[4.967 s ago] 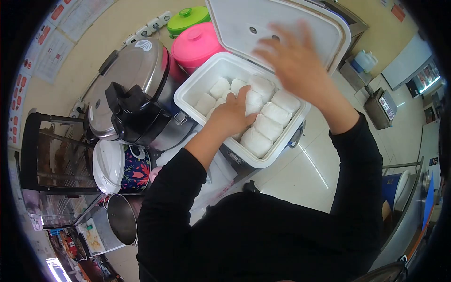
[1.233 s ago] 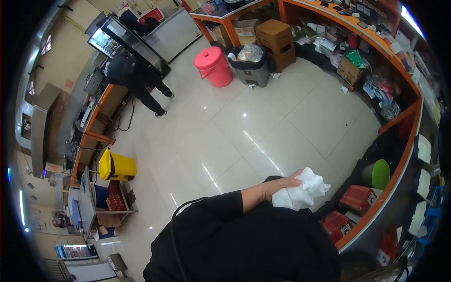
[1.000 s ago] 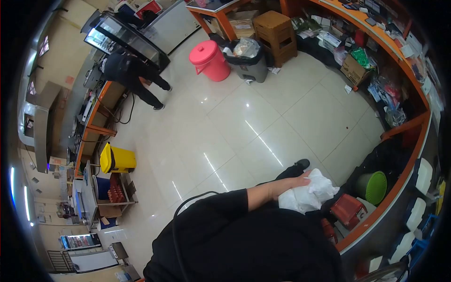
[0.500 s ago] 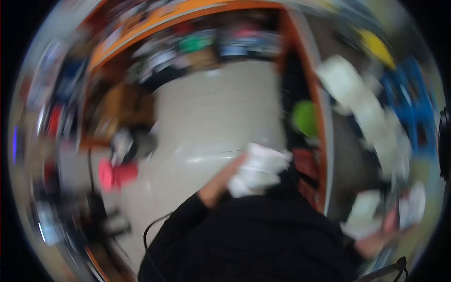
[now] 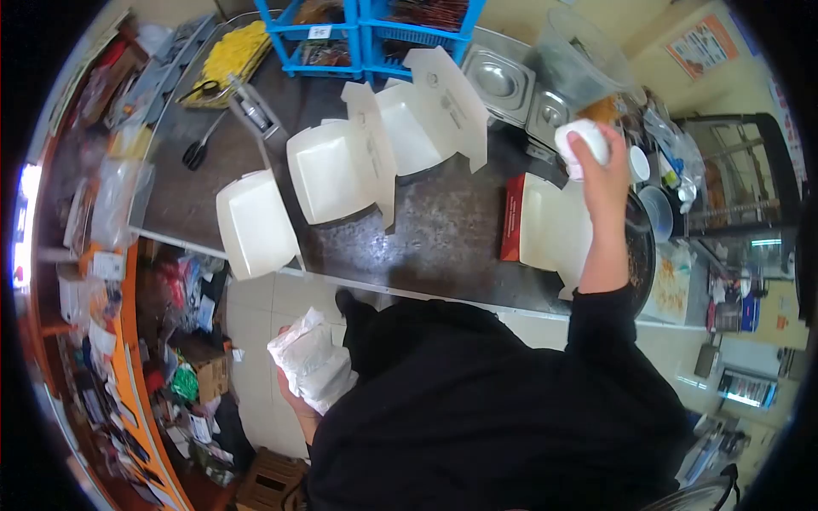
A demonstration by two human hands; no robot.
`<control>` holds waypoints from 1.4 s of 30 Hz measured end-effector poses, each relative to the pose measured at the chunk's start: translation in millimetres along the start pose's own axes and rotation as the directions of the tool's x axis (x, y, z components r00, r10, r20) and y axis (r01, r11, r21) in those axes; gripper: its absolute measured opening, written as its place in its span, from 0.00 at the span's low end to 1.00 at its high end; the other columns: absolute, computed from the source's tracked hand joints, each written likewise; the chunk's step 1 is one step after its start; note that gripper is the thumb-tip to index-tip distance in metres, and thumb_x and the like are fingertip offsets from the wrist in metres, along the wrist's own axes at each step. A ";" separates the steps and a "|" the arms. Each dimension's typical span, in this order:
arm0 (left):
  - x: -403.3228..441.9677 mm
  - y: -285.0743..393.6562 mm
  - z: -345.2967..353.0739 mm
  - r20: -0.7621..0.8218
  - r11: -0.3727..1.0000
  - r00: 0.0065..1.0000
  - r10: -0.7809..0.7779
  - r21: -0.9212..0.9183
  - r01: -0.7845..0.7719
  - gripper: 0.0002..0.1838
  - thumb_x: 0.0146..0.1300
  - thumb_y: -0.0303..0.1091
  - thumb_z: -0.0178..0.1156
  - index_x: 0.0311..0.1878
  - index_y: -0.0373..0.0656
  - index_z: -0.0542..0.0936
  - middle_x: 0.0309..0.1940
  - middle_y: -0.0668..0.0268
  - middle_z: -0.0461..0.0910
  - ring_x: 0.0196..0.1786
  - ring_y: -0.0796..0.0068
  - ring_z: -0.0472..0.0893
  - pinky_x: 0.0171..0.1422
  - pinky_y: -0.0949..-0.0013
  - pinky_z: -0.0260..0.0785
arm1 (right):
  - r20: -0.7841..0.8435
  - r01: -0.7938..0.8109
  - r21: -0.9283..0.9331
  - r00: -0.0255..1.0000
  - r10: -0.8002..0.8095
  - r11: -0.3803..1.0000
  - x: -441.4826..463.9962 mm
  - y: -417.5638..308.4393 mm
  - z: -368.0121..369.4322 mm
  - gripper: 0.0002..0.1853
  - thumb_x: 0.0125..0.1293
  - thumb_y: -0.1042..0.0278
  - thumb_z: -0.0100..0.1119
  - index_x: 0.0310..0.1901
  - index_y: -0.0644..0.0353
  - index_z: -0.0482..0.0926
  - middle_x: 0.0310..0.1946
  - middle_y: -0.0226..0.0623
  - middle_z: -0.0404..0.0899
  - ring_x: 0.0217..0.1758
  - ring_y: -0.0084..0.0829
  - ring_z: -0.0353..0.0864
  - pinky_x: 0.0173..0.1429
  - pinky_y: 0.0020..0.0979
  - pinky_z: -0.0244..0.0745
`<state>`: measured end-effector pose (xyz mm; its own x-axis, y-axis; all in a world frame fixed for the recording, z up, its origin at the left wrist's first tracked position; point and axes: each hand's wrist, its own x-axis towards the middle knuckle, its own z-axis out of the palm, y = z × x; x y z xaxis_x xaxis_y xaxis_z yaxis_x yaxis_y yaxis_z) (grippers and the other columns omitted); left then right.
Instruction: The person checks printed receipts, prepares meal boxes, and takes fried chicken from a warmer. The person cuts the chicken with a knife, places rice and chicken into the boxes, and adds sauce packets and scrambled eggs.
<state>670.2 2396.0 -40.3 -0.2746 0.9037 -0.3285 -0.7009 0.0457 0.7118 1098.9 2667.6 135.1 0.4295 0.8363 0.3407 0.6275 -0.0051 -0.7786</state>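
Right hand [image 5: 603, 170]: fingers closed around small white bundle [image 5: 588, 134]; red-sided box [image 5: 537, 226], open on surface [image 5: 426, 230], at 7 o'clock, right hand nearer. Left hand [image 5: 295, 405]: fingers, mostly hidden, grip larger white bundle [image 5: 313, 362], long axis 11-to-5 o'clock.

Bright, fairly even indoor light fills the view. Patchy glare sits on the dark bench [image 5: 452, 230], and a light strip [image 5: 29, 196] at the left edge burns out to white. The black clothing [image 5: 511, 409] swallows detail. The wide lens bends the orange shelving [image 5: 125, 341]; the softened edges fall away into black corners.
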 end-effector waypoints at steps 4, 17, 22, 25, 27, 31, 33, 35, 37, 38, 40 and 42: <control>49.6 26.8 12.3 0.123 0.993 0.986 -0.113 0.033 0.109 0.37 0.61 0.54 0.50 0.69 0.42 0.58 0.61 0.53 0.68 0.62 0.56 0.70 0.66 0.56 0.63 | 0.002 -0.332 -0.475 0.925 0.379 0.815 -30.9 70.2 27.7 0.40 0.48 0.41 0.68 0.55 0.65 0.70 0.48 0.55 0.78 0.52 0.50 0.79 0.56 0.41 0.71; 108.2 120.2 91.0 0.362 0.905 0.836 -0.413 0.269 0.331 0.47 0.54 0.54 0.58 0.72 0.40 0.51 0.63 0.48 0.64 0.66 0.55 0.66 0.70 0.57 0.57 | 0.393 -0.017 0.517 0.893 -0.220 0.856 -118.7 -70.1 100.9 0.28 0.55 0.67 0.68 0.57 0.60 0.70 0.56 0.38 0.71 0.50 0.29 0.77 0.50 0.31 0.73; 118.3 153.9 127.9 0.478 0.884 0.755 -0.449 0.364 0.295 0.53 0.50 0.54 0.61 0.73 0.39 0.48 0.64 0.46 0.62 0.68 0.53 0.64 0.72 0.57 0.54 | 0.656 0.052 0.726 0.248 -0.713 0.686 -159.4 -156.8 152.1 0.47 0.44 0.58 0.77 0.67 0.58 0.62 0.62 0.42 0.67 0.61 0.42 0.72 0.63 0.37 0.67; 120.4 150.0 119.9 0.465 0.910 0.786 -0.408 0.284 0.304 0.56 0.49 0.55 0.62 0.74 0.39 0.43 0.66 0.44 0.60 0.69 0.52 0.62 0.72 0.58 0.52 | 0.686 0.017 0.717 0.158 -0.710 0.697 -163.8 -159.2 170.8 0.46 0.45 0.58 0.76 0.66 0.58 0.64 0.60 0.42 0.70 0.61 0.42 0.72 0.65 0.36 0.65; 122.5 153.7 115.4 0.471 0.909 0.788 -0.395 0.321 0.264 0.55 0.50 0.55 0.62 0.73 0.39 0.46 0.65 0.44 0.60 0.67 0.52 0.65 0.71 0.58 0.54 | 0.726 0.013 0.676 0.159 -0.669 0.737 -164.8 -159.0 171.0 0.45 0.46 0.57 0.76 0.66 0.59 0.65 0.59 0.41 0.72 0.62 0.39 0.71 0.65 0.36 0.65; 120.3 158.7 99.2 0.413 0.922 0.837 -0.360 0.292 0.253 0.46 0.54 0.57 0.59 0.69 0.37 0.56 0.60 0.45 0.67 0.62 0.54 0.70 0.65 0.58 0.63 | 0.770 -0.438 0.611 0.521 -0.367 0.659 -159.7 -136.9 156.2 0.30 0.56 0.64 0.65 0.59 0.62 0.69 0.48 0.31 0.75 0.51 0.22 0.73 0.53 0.28 0.70; 130.3 160.2 72.1 0.460 0.921 0.808 -0.369 0.298 0.251 0.43 0.56 0.57 0.57 0.66 0.35 0.60 0.58 0.45 0.70 0.59 0.55 0.73 0.62 0.58 0.66 | 0.607 -0.557 0.758 0.793 -0.053 0.340 -127.9 -133.3 160.8 0.23 0.61 0.66 0.58 0.58 0.62 0.70 0.47 0.35 0.77 0.47 0.27 0.78 0.49 0.31 0.75; 122.0 157.3 61.2 0.488 0.960 0.827 -0.280 0.121 0.253 0.41 0.57 0.56 0.56 0.65 0.34 0.61 0.57 0.45 0.71 0.58 0.54 0.74 0.61 0.58 0.67 | 0.439 -0.403 0.817 0.899 0.009 0.414 -71.1 -137.9 155.5 0.23 0.63 0.62 0.57 0.57 0.64 0.70 0.46 0.37 0.79 0.46 0.28 0.80 0.49 0.30 0.77; 117.3 154.0 47.7 0.455 0.962 0.851 -0.261 0.053 0.267 0.41 0.57 0.55 0.56 0.65 0.33 0.61 0.57 0.45 0.71 0.58 0.54 0.74 0.61 0.58 0.67 | 0.464 -0.338 0.486 0.881 0.090 0.806 -16.6 -96.5 170.7 0.32 0.61 0.50 0.59 0.60 0.66 0.67 0.46 0.40 0.79 0.47 0.32 0.82 0.48 0.33 0.80; 116.6 152.4 40.8 0.429 0.961 0.864 -0.263 0.034 0.276 0.41 0.57 0.55 0.56 0.65 0.33 0.61 0.57 0.45 0.71 0.58 0.54 0.74 0.61 0.58 0.67 | 0.529 -0.404 0.324 0.827 0.191 0.855 2.6 -74.4 187.3 0.32 0.61 0.50 0.59 0.59 0.67 0.68 0.45 0.40 0.79 0.42 0.31 0.82 0.44 0.32 0.81; 116.0 148.4 27.5 0.366 0.959 0.892 -0.266 0.005 0.284 0.40 0.57 0.54 0.56 0.65 0.33 0.62 0.56 0.45 0.71 0.57 0.53 0.74 0.61 0.57 0.67 | 0.575 -0.463 0.004 0.726 0.377 0.886 18.2 -41.2 227.1 0.32 0.59 0.48 0.60 0.56 0.68 0.71 0.41 0.42 0.80 0.31 0.30 0.82 0.34 0.29 0.80; 116.7 144.7 17.7 0.300 0.958 0.918 -0.261 -0.035 0.284 0.40 0.58 0.54 0.56 0.64 0.32 0.62 0.56 0.45 0.71 0.57 0.53 0.74 0.61 0.57 0.68 | 0.607 -0.497 -0.130 0.644 0.466 0.858 21.0 -18.7 259.4 0.32 0.58 0.47 0.61 0.53 0.69 0.73 0.38 0.43 0.80 0.27 0.30 0.82 0.30 0.26 0.78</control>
<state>548.5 2515.6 35.3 0.1281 0.9451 -0.3006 -0.7727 0.2852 0.5672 927.7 2827.5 20.1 0.1745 0.8690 -0.4629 0.4090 -0.4916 -0.7687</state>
